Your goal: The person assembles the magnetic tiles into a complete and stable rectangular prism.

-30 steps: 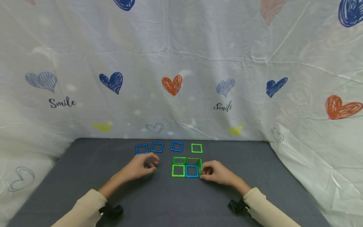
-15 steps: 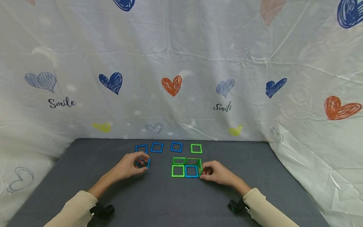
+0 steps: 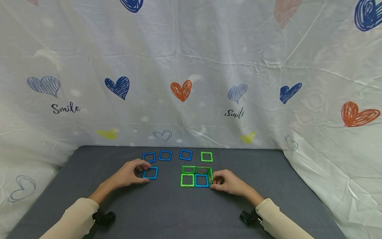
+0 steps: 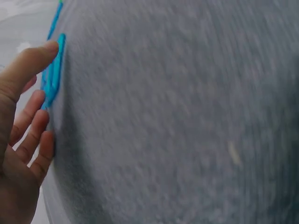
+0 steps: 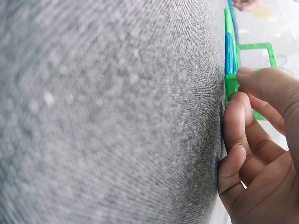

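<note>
My left hand (image 3: 131,172) is around the left end of a blue square magnetic tile (image 3: 156,173) lying on the table. Its thumb and fingers are spread at the tile's near and far edges, and the left wrist view shows the thumb tip right at the blue rim (image 4: 57,67). My right hand (image 3: 228,182) pinches the upright green square tile (image 3: 211,175) at the right side of a small build. In front of that build a green square (image 3: 181,180) and a blue square (image 3: 201,186) lie flat side by side. Green squares (image 3: 188,166) stand upright behind them.
Along the back of the dark grey table (image 3: 176,212) lie three blue square frames (image 3: 186,150) and one green square frame (image 3: 207,161). A white curtain (image 3: 209,49) printed with hearts hangs behind the table edge.
My left hand has moved left and now spans the left end of the loose blue tile, which it partly covered before. My right hand and the build have not visibly moved.
</note>
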Motion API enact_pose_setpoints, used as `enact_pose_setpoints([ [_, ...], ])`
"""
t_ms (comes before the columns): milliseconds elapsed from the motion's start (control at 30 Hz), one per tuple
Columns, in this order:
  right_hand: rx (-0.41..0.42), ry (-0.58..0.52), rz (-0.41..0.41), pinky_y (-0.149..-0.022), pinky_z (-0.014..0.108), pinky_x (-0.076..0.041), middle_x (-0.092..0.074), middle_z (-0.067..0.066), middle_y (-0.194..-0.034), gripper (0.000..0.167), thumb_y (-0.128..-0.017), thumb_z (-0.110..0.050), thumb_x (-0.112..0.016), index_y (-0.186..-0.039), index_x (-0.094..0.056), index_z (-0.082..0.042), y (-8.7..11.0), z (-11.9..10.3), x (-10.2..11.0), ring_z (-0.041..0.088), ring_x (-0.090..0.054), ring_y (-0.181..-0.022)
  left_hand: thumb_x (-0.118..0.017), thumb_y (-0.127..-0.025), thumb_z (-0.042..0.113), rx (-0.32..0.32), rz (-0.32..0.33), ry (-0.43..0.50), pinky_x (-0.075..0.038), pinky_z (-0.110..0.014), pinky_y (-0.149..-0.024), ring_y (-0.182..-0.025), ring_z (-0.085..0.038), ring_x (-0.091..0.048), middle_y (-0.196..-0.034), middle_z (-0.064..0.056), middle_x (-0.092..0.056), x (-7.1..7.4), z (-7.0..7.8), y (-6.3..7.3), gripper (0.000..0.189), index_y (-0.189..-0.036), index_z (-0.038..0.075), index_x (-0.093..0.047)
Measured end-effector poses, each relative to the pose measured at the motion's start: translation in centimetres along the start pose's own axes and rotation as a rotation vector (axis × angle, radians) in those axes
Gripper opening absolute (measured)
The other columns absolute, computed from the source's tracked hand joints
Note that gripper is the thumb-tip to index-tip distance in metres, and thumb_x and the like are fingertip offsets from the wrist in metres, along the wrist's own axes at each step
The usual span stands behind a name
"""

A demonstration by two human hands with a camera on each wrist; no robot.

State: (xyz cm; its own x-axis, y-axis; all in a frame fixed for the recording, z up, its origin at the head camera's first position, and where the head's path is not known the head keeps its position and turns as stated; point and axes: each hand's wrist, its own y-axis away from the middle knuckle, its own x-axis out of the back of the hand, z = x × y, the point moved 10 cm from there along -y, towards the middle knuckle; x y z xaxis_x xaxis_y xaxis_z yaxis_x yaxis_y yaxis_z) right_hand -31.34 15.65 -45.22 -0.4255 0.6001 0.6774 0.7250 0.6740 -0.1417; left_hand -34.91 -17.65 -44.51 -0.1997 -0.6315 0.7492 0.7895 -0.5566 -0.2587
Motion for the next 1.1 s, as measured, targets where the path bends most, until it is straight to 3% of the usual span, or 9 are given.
enact_pose_setpoints([
  [200,0.011,0.001,0.000,-0.059,0.026,-0.049,-0.064,-0.004,-0.076,0.007,-0.095,-0.011,-0.074,-0.092,-0.070,-0.014,0.07,-0.03,-0.03,0.011,-0.059,-0.064,-0.089,-0.081,0.033,0.028,-0.024,-0.042,-0.049,-0.037,-0.075,-0.086,-0.015,-0.053,-0.101,0.000,-0.057,-0.22,-0.93,-0.11,0.046,-0.119,0.012,-0.072],
  [567,0.016,-0.013,0.000,-0.059,0.026,-0.048,-0.064,-0.002,-0.076,0.005,-0.096,-0.009,-0.074,-0.092,-0.071,-0.010,0.04,-0.08,-0.01,0.012,-0.058,-0.064,-0.085,-0.086,0.020,0.033,0.011,-0.027,-0.047,-0.030,-0.066,-0.074,-0.011,-0.051,-0.088,0.005,-0.057,-0.34,-0.85,-0.01,0.013,-0.095,0.020,-0.076],
  [1100,0.019,-0.003,0.006,-0.059,0.027,-0.050,-0.064,-0.003,-0.077,0.006,-0.095,-0.010,-0.074,-0.092,-0.070,-0.013,0.06,0.00,0.02,0.011,-0.059,-0.065,-0.083,-0.088,0.013,0.016,0.013,-0.021,-0.049,-0.028,-0.066,-0.076,-0.014,-0.055,-0.088,0.004,-0.059,-0.60,-0.53,0.15,0.011,-0.093,0.021,-0.076],
])
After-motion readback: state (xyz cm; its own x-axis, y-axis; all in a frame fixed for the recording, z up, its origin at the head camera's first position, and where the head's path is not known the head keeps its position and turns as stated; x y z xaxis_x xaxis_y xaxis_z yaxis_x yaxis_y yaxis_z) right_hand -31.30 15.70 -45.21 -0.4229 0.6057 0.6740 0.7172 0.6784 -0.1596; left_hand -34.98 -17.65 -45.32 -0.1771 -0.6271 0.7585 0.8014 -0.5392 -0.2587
